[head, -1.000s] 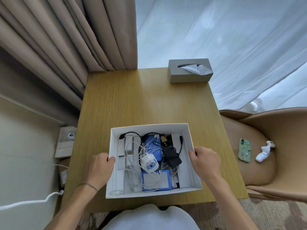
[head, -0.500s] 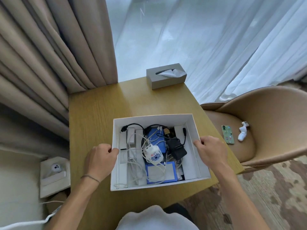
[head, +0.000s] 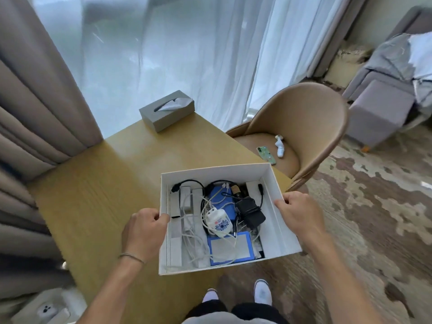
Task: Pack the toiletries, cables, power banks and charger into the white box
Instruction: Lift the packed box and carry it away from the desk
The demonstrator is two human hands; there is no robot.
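Gripping the white box (head: 278,220) at lower centre of the frame by its two side walls, left hand (head: 142,232) curled closed over the left rim, right hand (head: 298,217) clamped shut on the right rim. Carrying inside it a black charger (head: 250,212), a white printed plug (head: 218,223), white cables (head: 191,237) and blue power banks (head: 230,250), all loose and tangled. Appearing to hang partly past the table (head: 98,199) edge, above the patterned carpet (head: 364,218) and slippered feet (head: 261,292). Risking a tilt: thin cardboard walls flexing under the pinch, contents sliding toward the near side, a cable end spilling over the rim. Showing a smooth yellow wood top with a grey tissue box (head: 167,109) at its far end, curtains (head: 42,78) at upper left, a tan chair (head: 301,127) at right holding a phone (head: 266,155).
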